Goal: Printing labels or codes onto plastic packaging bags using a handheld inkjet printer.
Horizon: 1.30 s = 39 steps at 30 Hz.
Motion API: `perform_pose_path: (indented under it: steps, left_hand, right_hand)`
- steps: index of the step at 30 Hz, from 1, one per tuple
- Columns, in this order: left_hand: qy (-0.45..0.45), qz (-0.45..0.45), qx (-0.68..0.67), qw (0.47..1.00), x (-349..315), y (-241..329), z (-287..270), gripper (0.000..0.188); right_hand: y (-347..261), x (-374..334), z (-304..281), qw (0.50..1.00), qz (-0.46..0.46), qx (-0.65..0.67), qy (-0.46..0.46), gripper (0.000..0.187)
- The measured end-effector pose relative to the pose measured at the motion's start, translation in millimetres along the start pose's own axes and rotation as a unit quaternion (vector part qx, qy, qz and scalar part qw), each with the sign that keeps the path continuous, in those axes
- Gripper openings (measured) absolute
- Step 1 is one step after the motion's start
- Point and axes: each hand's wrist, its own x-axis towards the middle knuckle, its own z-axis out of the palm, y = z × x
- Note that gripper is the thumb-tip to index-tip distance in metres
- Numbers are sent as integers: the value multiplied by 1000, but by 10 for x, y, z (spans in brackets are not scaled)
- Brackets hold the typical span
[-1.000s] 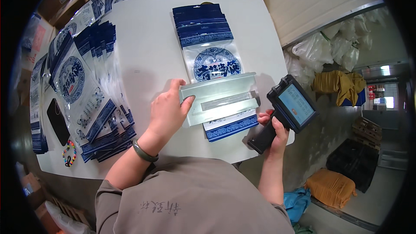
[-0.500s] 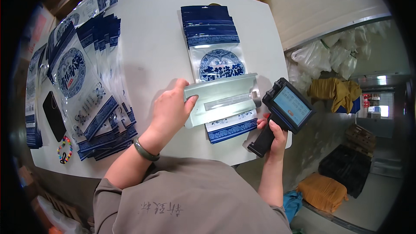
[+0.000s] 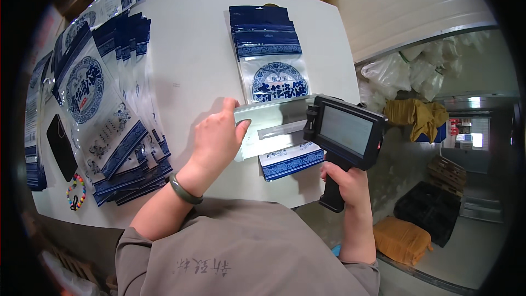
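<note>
My left hand grips the left end of a pale metal guide plate with a long slot, thumb on top. The plate lies across a stack of blue-and-white plastic packaging bags; their lower printed edge shows beneath it. In my right hand is a black handheld inkjet printer, its grip wrapped by my fingers and its screen facing up toward me. The printer's head sits over the right part of the plate and hides that end; whether it touches the plate I cannot tell.
More of the same printed bags lie fanned in piles on the left of the white table. Near them are a black phone and a colourful beaded strap. Past the table's right edge stand an orange sack and black crates.
My right hand has brought the printer left and turned it, from beside the plate to over its right end. The screen's display has changed. My left hand stays on the plate.
</note>
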Motion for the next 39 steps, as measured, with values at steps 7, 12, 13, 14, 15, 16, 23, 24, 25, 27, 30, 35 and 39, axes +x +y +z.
perform_pose_path:
  steps: [7,12,13,14,15,16,23,24,25,27,30,35,39]
  left_hand:
    - [-8,4,-9,1000,-9,-34,13,34]
    - [-5,22,-4,1000,-11,-65,21,36]
    - [-8,21,-5,1000,-11,-69,29,35]
    - [-10,20,-7,1000,-10,-71,35,35]
    - [-12,18,-12,1000,-6,-65,28,35]
    - [-9,27,-17,999,-10,-65,12,35]
    - [-4,37,-34,999,-14,-95,26,33]
    - [-1,38,-33,999,-6,-90,28,33]
    - [-2,39,-34,999,0,-83,26,32]
    - [-1,44,-31,999,9,-51,21,31]
    - [-6,31,-48,998,-19,-125,14,29]
    - [33,45,-67,996,13,-120,25,24]
    - [-86,-65,-235,966,18,38,-207,20]
  right_hand:
    - [-209,-30,328,998,27,-35,-41,32]
    - [-252,9,592,979,101,-153,-86,35]
    - [-242,18,619,968,114,-206,-90,35]
    - [-169,32,627,967,89,-221,-87,35]
    - [-197,23,630,966,93,-225,-87,35]
    - [-256,22,650,967,119,-216,-70,31]
    - [-312,114,474,971,154,-178,-36,27]
    - [-304,134,425,970,155,-184,-28,24]
    - [-279,132,374,971,151,-183,-28,24]
    - [-197,121,226,980,121,-159,19,19]
    - [-96,177,-70,980,118,-140,77,20]
    - [167,86,-321,987,47,67,141,24]
    - [408,75,-318,968,-2,208,140,31]
